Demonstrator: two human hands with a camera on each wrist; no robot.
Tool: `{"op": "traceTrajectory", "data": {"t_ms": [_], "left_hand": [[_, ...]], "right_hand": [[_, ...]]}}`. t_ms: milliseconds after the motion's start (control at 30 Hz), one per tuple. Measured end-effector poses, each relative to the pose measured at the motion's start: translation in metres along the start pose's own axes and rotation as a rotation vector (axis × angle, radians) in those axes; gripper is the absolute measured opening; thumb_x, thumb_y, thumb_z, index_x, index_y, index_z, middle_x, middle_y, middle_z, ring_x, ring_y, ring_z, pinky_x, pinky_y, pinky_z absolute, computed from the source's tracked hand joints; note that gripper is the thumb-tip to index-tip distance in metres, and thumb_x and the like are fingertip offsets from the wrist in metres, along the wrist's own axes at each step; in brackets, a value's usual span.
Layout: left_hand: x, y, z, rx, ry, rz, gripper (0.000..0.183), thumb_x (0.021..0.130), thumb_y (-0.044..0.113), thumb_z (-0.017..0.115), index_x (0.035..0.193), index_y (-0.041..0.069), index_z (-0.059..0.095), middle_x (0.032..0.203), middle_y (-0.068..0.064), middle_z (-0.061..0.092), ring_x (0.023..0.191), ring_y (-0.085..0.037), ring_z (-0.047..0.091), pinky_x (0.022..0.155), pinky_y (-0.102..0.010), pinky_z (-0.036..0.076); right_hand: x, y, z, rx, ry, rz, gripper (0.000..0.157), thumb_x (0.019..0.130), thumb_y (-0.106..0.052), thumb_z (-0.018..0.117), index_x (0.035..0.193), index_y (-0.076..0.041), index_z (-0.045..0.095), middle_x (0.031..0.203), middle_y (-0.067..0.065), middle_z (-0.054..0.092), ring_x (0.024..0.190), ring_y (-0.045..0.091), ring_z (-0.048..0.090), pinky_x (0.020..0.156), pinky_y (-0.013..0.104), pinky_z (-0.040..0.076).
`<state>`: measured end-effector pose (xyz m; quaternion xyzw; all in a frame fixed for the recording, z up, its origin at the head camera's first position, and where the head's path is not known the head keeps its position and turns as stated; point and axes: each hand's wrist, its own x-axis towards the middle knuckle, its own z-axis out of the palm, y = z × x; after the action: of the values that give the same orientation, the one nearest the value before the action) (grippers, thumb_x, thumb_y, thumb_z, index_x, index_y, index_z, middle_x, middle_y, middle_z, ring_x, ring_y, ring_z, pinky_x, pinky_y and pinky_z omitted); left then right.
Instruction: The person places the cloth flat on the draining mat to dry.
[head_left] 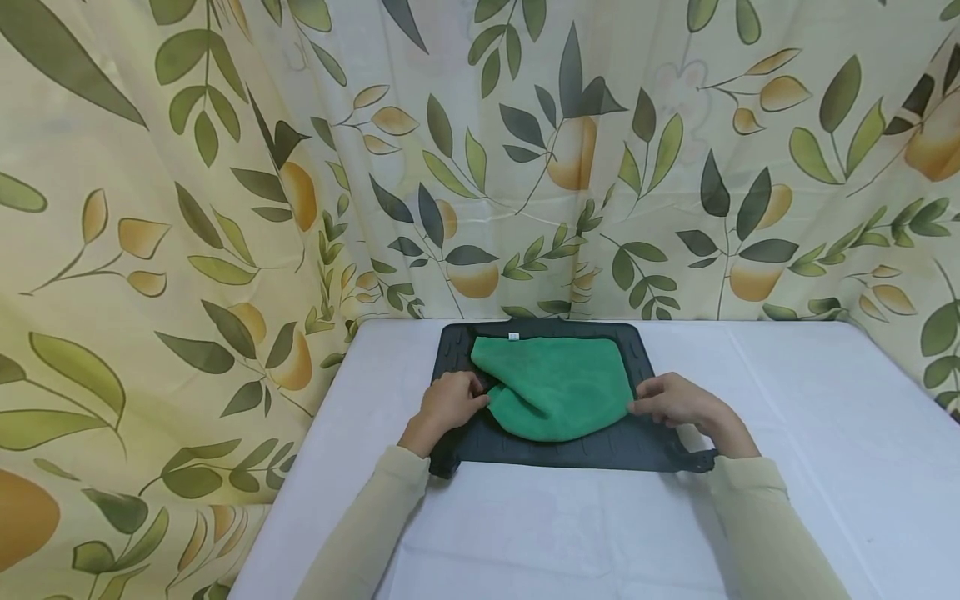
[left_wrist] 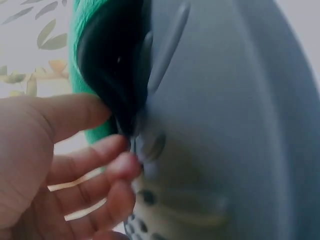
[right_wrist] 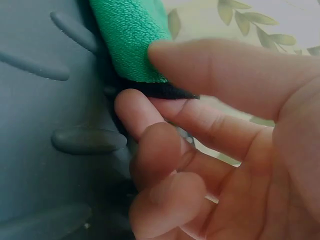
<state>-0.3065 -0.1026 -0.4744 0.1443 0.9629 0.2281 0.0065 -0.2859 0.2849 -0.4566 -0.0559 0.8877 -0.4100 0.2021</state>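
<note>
A green fleecy cloth [head_left: 555, 387] with a black edge and a small white tag [head_left: 513, 337] lies over a dark ridged plastic tray [head_left: 570, 452]. Its left side is folded in, with a crease running toward the middle. My left hand [head_left: 452, 402] pinches the cloth's left edge; in the left wrist view, the thumb and index finger meet at its dark underside [left_wrist: 112, 65]. At the opposite edge, my right hand [head_left: 678, 400] holds the cloth between thumb and index finger. The right wrist view shows the thumb on the green pile [right_wrist: 132, 45] and the index finger beneath the black trim [right_wrist: 172, 90].
The tray rests on a table with a white cover [head_left: 525, 533], and its corners [head_left: 444, 464] jut out toward me. Behind and to the left hangs a leaf-and-fruit patterned curtain [head_left: 480, 167]. Raised ribs [right_wrist: 90, 140] run across the tray's surface.
</note>
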Motion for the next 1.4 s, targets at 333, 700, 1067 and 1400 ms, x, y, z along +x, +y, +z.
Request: {"op": "traceTrajectory", "data": {"t_ms": [333,700,1067,1400], "left_hand": [[0.000,0.008,0.008,-0.004,0.020,-0.096,0.016,0.093,0.028,0.076,0.084,0.015,0.071,0.085,0.000,0.070,0.072,-0.016,0.062,0.064,-0.033,0.049],[-0.001,0.008,0.006,-0.036,0.005,-0.118,0.031,0.093,0.023,0.072,0.063,0.017,0.066,0.063,0.005,0.058,0.058,-0.013,0.052,0.052,-0.028,0.038],[-0.003,-0.005,-0.028,-0.104,0.060,-0.158,0.044,0.092,0.032,0.068,0.054,0.019,0.052,0.051,0.007,0.042,0.050,-0.012,0.045,0.046,-0.027,0.031],[-0.014,-0.006,-0.058,-0.055,-0.085,-0.201,0.049,0.093,0.038,0.070,0.052,0.018,0.050,0.052,0.007,0.039,0.052,-0.012,0.042,0.047,-0.027,0.030]], "right_hand": [[0.001,-0.001,0.001,-0.022,0.032,-0.014,0.017,0.097,-0.019,0.067,0.089,-0.004,0.066,0.069,-0.002,0.052,0.066,0.016,0.050,0.057,0.026,0.043],[0.001,-0.001,-0.002,0.002,0.049,0.001,0.019,0.099,-0.021,0.064,0.086,-0.009,0.062,0.073,-0.002,0.053,0.071,0.016,0.051,0.062,0.029,0.044],[-0.003,-0.006,-0.007,0.020,0.102,0.008,0.018,0.100,-0.022,0.061,0.090,-0.007,0.060,0.076,0.000,0.063,0.078,0.017,0.062,0.068,0.032,0.049],[-0.005,-0.007,-0.010,0.063,0.067,-0.006,0.016,0.099,-0.019,0.062,0.089,-0.006,0.062,0.082,0.003,0.075,0.063,0.012,0.056,0.060,0.026,0.045]]}}
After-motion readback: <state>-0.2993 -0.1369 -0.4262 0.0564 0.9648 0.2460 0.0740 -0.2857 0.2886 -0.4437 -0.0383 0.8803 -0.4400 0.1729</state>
